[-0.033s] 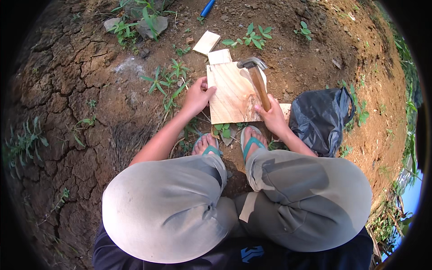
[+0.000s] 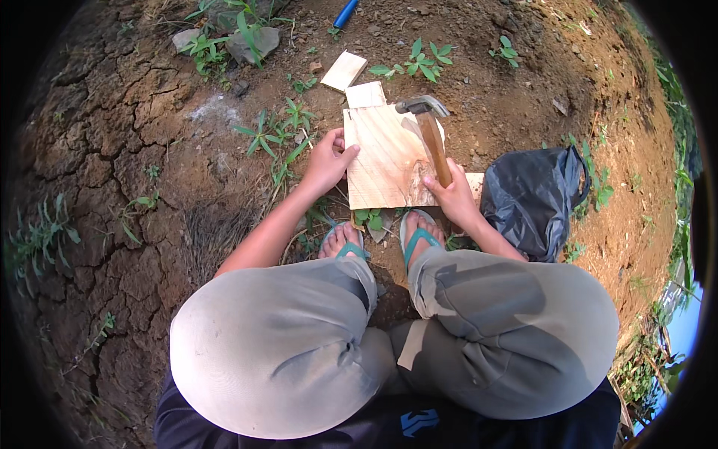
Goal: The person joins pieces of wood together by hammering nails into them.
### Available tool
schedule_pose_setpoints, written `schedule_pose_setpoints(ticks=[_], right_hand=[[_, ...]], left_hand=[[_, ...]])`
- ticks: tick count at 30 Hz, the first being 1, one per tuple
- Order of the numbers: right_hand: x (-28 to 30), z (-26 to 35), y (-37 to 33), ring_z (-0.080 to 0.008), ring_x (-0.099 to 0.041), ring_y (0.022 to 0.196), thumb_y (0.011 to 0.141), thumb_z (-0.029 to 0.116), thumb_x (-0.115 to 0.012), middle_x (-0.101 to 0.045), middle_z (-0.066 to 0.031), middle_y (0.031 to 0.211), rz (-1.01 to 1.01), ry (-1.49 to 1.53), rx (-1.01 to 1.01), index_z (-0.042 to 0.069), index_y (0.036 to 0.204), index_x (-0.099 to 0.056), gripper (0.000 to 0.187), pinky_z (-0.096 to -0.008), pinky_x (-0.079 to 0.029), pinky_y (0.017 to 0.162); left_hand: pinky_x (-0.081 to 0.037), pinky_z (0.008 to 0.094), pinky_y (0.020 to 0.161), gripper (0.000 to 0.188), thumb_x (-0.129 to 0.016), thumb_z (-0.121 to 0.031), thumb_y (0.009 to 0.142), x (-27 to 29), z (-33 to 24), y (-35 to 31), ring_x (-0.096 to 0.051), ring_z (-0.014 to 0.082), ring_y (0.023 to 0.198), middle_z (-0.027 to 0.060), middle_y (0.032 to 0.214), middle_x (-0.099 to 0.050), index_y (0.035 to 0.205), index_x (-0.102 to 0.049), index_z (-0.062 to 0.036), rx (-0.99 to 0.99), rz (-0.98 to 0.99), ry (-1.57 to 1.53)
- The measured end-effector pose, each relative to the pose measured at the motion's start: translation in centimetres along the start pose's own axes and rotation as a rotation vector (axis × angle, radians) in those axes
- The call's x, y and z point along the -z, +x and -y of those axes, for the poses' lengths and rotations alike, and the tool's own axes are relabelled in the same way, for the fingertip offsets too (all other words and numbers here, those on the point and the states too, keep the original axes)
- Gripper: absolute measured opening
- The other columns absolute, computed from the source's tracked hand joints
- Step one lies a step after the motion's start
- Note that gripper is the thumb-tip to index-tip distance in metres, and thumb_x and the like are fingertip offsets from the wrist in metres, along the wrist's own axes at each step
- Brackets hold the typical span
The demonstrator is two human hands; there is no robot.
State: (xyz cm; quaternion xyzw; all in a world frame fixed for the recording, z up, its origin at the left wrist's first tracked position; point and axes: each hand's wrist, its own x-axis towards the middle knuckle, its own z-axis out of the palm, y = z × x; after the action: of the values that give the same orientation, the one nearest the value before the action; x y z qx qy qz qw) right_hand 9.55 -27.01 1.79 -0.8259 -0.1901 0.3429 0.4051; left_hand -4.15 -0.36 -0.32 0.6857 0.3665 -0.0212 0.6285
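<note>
A square wooden board with wavy grain lies ahead of my feet. My left hand grips its left edge, thumb on top and fingers curled at the side. In my right hand is a claw hammer, held by its wooden handle over the board's right part. Its metal head points away from me, above the board's far right corner. A small wooden piece sits against the board's far edge, and another wooden piece lies just beyond it. Part of a pale wood piece shows beside my right hand.
A black plastic bag rests on the soil to the right. At the far side lies a blue handle-like object. Stones and small weeds dot the dirt. My sandalled feet are close to the board's near edge.
The hammer's head has shifted slightly to the right. The board's near edge has come a little closer to me. My left hand looks unmoved.
</note>
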Motion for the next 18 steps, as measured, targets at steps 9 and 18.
schedule_pose_setpoints(ticks=[9,18], right_hand=[[12.1,7.4,-2.1,-0.0145,-0.063,0.105,0.084,-0.003,-0.079,-0.057,-0.0077,0.119,-0.105,0.599,0.044,0.010,0.107,-0.047,0.042,-0.0304,-0.056,0.088],[18.3,12.0,-2.7,-0.0082,-0.054,0.093,0.086,-0.005,-0.075,-0.052,0.0020,0.101,-0.306,0.545,0.190,0.015,0.104,-0.047,0.038,-0.0252,-0.045,0.083]], left_hand=[[-0.051,0.0430,0.094,0.059,-0.074,-0.034,0.088,-1.2,-2.6,2.5,-0.062,0.0264,0.105,0.0138,0.121,-0.058,0.134,-0.053,-0.0046,-0.182,-0.240,0.252],[-0.033,0.0520,0.112,0.112,-0.094,-0.020,0.058,-7.4,-3.2,3.2,-0.030,0.0411,0.136,0.0188,0.153,-0.019,0.150,-0.031,-0.0194,-0.202,-0.409,0.520]])
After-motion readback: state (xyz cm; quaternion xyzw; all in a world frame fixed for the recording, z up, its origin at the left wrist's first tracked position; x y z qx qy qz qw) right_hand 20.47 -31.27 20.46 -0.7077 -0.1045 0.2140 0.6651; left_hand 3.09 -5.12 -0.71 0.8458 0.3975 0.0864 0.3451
